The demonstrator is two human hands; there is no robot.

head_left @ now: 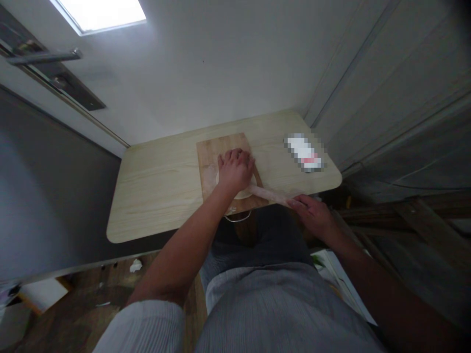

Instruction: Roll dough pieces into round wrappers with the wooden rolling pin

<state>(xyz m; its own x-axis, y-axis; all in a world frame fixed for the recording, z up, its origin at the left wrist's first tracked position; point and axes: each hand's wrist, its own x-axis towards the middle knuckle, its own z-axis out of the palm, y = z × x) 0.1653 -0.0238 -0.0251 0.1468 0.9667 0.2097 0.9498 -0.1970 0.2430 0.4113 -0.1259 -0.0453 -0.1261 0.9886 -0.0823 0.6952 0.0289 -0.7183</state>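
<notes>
A flat round of pale dough lies on a wooden cutting board. Over its far part rests my left hand, fingers bent at the dough's edge; the fingertips are hard to make out. My right hand grips one end of a pale, floury rolling pin. The pin slants left from there onto the near right side of the dough, its far end by the heel of my left hand. White flour dusts the board to the left of the dough.
The board sits on a light wood-grain table against a white door with a metal handle. A blurred white and red item lies at the table's right. A metal loop juts over the near edge. Crumpled paper lies on the floor.
</notes>
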